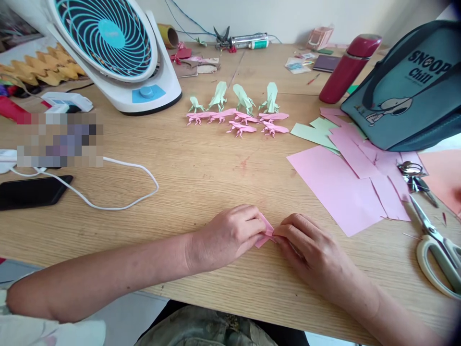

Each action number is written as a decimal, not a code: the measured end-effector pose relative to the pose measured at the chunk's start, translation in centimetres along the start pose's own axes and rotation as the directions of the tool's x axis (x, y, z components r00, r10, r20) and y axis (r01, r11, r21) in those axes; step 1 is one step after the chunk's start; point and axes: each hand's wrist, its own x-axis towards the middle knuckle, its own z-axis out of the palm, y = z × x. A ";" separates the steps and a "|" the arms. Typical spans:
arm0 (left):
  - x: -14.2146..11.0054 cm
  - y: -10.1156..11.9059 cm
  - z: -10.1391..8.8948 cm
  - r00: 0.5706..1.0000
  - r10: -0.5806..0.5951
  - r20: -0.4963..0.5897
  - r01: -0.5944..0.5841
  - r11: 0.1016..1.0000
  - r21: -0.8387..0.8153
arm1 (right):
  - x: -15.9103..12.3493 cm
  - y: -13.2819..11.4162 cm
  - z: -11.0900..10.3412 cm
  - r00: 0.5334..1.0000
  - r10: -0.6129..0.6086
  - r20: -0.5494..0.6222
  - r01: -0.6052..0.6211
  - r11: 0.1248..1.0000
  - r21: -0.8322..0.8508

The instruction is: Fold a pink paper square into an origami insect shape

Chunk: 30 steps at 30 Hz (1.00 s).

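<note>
Near the table's front edge, a small folded piece of pink paper [265,236] is pinched between both hands. My left hand [233,235] is closed on its left part, fingers covering much of it. From the other side, my right hand [312,245] grips the paper's right tip between thumb and fingertips. Farther back stand several pink folded paper insects [242,128], with green folded paper insects [244,98] in a row behind them. A large pink sheet [336,187] lies flat to the right of my hands.
Pink strips [360,154] and green paper pieces [313,136] overlap at right, near scissors [434,250] and keys [419,185]. A teal bag [406,96] and red bottle [347,72] stand behind. At left are a fan [151,93], a white cable [144,168] and a black phone [32,193].
</note>
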 end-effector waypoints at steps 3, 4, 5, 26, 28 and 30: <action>0.3 -0.1 0.5 1.000 -0.031 -0.001 0.031 0.999 -0.024 | 0.0 -0.1 0.4 0.999 0.029 -0.015 -0.029 0.999 -0.020; 0.4 -0.1 0.6 0.999 -0.039 -0.006 0.039 0.999 -0.030 | 0.0 -0.1 0.4 0.999 0.038 -0.018 -0.038 0.999 -0.028; 0.5 -0.1 0.7 0.999 -0.048 -0.013 0.047 0.998 -0.035 | 0.0 -0.1 0.5 0.999 0.046 -0.018 -0.047 0.998 -0.036; 1.4 0.1 1.2 0.993 -0.107 -0.050 0.107 0.994 -0.002 | -2.8 0.3 -1.6 0.982 -0.160 0.098 0.172 0.977 -0.128; 1.5 0.2 1.3 0.991 -0.120 -0.052 0.121 0.993 0.011 | -2.9 0.4 -1.7 0.967 -0.221 0.126 0.239 0.959 -0.154; 1.6 0.2 1.3 0.989 -0.135 -0.051 0.137 0.990 0.026 | -2.8 0.5 -1.5 0.965 -0.233 0.123 0.254 0.948 -0.192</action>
